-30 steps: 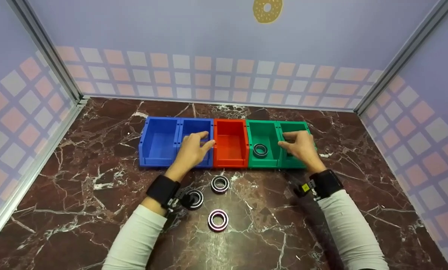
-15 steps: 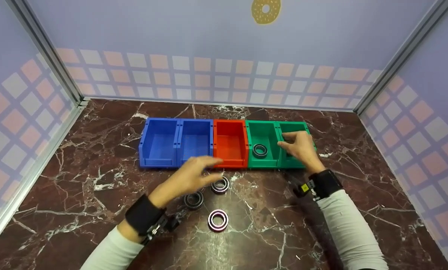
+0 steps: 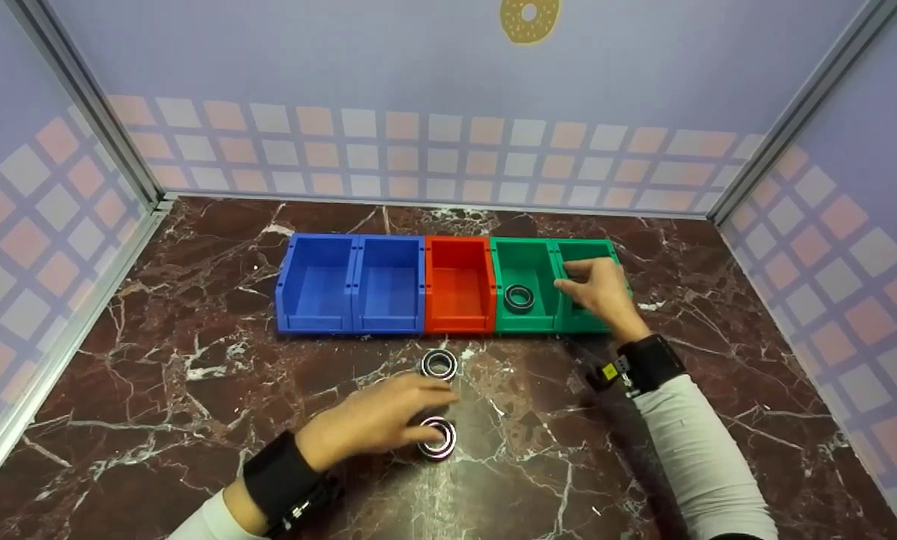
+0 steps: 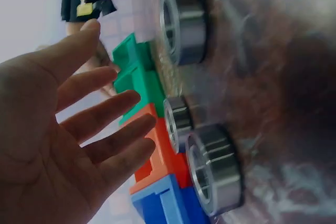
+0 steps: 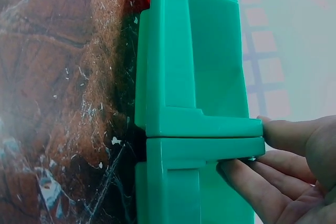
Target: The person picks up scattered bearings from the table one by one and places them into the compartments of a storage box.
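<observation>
My left hand (image 3: 381,420) hovers low over the table with fingers spread, holding nothing. In the head view its thumb overlaps a metal ball bearing (image 3: 430,454), and a second bearing (image 3: 439,377) lies just beyond its fingers. The left wrist view shows a third bearing (image 4: 223,169), which the hand hides from the head view; fingers and bearings look apart there. My right hand (image 3: 602,296) grips the wall (image 5: 210,148) between the two green bins, thumb on one side and fingers inside the right-hand bin. A dark-sealed bearing (image 3: 520,298) lies in the left green bin (image 3: 527,259).
Joined in a row with the green bins are a red bin (image 3: 460,289) and two blue bins (image 3: 317,289) (image 3: 388,289), on a dark marbled table (image 3: 538,450). Patterned panels (image 3: 448,157) enclose the back and both sides.
My left hand has drawn back from the right-hand blue bin, down over the bearings near me, its fingers spreading. The right hand has stayed at the green bins.
</observation>
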`<state>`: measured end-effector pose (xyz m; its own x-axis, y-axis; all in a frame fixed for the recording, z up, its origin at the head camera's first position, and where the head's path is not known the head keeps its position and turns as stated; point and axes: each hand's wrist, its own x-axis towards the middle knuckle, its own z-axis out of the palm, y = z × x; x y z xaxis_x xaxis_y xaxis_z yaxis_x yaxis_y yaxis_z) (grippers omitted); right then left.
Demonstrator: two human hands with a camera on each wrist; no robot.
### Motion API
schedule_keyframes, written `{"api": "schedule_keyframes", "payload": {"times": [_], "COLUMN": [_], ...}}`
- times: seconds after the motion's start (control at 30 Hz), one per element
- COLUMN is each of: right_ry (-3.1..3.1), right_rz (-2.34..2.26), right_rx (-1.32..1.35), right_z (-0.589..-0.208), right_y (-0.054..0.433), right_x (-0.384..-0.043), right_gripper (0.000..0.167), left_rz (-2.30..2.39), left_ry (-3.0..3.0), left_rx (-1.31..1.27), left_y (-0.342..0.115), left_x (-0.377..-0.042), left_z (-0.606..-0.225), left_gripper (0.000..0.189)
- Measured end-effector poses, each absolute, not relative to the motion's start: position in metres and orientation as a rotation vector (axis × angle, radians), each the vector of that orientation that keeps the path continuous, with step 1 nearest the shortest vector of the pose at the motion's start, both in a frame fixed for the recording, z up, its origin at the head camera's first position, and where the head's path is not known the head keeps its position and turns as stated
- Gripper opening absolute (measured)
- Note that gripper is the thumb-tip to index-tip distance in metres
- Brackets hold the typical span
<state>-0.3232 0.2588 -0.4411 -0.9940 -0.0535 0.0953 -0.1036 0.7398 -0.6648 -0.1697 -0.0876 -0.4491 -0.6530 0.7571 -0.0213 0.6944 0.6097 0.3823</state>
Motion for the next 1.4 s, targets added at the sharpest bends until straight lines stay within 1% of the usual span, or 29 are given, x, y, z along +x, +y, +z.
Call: {"api": "schedule_keyframes", "payload": {"times": [0.2,0.47,0.9,1.23,1.4], "right_ry": [-2.867,-2.858,-2.879,-2.842,-2.843], "right_rz": [1.086,1.078,1.123,1.11,1.103], "right_rx": [0.129,0.164,0.138,0.152,0.139], "right_z": [-0.44,-0.441,-0.44,-0.443,-0.444], "right_y": [0.258,0.259,0.259,0.259,0.258], "right_x": [-0.325,-0.325,-0.323,-0.323,-0.323], "right_gripper": [0.045,0.045,0.047,0.047,0.046], "left_rz": [0.44,0.421,0.333,0.317,0.314], "left_ry": [2.632,2.622,2.657,2.741,2.737], "left_rx": [1.314,1.277,1.378,1.531,1.54], "left_y": [-0.086,-0.086,-0.083,-0.083,-0.083], "left_x": [-0.161,-0.156,-0.147,-0.149,-0.15], "left_z": [-0.46,-0.47,-0.473,-0.477,-0.477], "left_gripper": [0.059,0.06,0.059,0.047,0.043]}}
